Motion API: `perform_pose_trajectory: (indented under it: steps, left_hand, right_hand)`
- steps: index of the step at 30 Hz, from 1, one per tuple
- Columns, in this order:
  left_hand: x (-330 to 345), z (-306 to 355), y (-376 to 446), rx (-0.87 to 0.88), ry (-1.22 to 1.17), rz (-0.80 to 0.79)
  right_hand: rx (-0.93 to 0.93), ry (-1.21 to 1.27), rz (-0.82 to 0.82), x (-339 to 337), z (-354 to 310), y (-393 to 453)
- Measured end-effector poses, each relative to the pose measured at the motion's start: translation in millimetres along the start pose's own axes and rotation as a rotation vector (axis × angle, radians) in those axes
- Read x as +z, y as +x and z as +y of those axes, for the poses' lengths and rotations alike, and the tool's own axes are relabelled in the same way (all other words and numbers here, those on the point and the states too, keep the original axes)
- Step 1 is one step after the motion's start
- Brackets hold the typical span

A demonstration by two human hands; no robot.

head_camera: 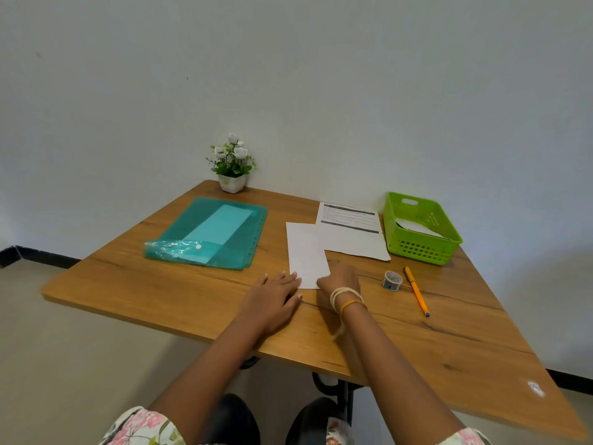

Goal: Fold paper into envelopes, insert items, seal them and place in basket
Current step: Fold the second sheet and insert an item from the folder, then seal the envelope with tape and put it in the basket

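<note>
The folded white paper [307, 255] lies flat on the wooden table [179, 293], near the front edge and roughly central; its far right corner overlaps, or is overlapped by, a larger white sheet [356, 244], and which lies on top cannot be told. The left hand [272, 298] rests palm down on the table with fingers straight and close together; its fingertips [293, 277] touch the near left corner of the folded paper. The right hand [338, 279] sits at the near right corner of the same paper with fingers curled under; whether it pinches the edge or merely presses on it cannot be determined from this view; the wrist carries pale and yellow bands [345, 298].

Behind the larger sheet, a printed page [348, 215] with dark header bars lies partly beneath it. Just right of these papers stands a green basket [417, 248], perforated along its walls, with a white paper item [417, 228] lying inside. Between the basket and the right hand, a small roll of tape [392, 280] stands on its side; just beside it lies a yellow pen [416, 290], pointing toward the near edge.

On the left half of the table lies a teal plastic folder [237, 245] holding a paler sheet; a small potted plant [231, 165] with white flowers stands at the far edge against the wall.
</note>
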State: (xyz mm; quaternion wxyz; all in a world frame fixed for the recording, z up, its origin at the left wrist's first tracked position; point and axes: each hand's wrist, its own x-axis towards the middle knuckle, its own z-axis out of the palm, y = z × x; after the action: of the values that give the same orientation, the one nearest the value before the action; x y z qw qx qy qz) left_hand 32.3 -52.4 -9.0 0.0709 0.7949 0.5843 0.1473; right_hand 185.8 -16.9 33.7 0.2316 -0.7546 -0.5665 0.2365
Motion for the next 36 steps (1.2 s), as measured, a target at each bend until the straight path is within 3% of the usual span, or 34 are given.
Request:
perform_pose_trajectory:
  steps: [7,11,14,18,22,28,33,36]
  left_hand:
    - [3,5,3,-0.029,0.003,0.093]
    - [6,17,9,-0.034,-0.021,0.225]
    - [7,24,10,-0.006,-0.086,0.349]
    - [4,20,10,-0.019,-0.364,0.55]
    - [-16,16,12,-0.09,-0.686,0.642]
    - [-37,-14,16,-0.309,-1.032,0.363]
    - [-45,-30,19,-0.548,-1.301,0.064]
    - [-46,-35,26,-0.623,-1.262,0.017]
  right_hand:
    - [0.196,0.236,-0.102,-5,-2,17]
    - [0.166,0.499,-0.132,-1,-1,7]
    - [0.046,0.569,-0.065,4,-1,-4]
    - [-0.102,0.741,-0.061,1,-2,-12]
    - [-0.069,0.963,-0.046,-4,7,-1]
    - [-0.029,0.545,0.325,-10,40,19]
    - [-0.118,0.19,0.28,-9,63,15]
    - [-0.174,-0.053,0.23,-2,75,10]
